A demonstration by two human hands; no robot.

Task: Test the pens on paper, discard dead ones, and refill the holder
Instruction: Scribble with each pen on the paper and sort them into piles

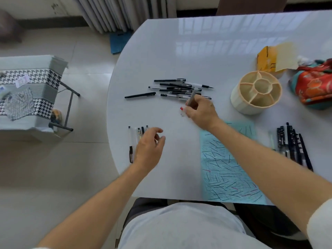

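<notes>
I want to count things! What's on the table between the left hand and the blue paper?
Nothing: the head view shows bare white table between the left hand and blue paper.

This looks like a room in a home. A glossy white desk (206,56) with a rounded edge stands on pale floor tiles (86,56), with grey pleated curtains (122,13) hanging behind it. Beside the desk sits a folding rack (68,105) draped in houndstooth cloth (36,76). A patterned red fabric bag (316,83) and a yellow packet (267,60) lie on the desk.
</notes>
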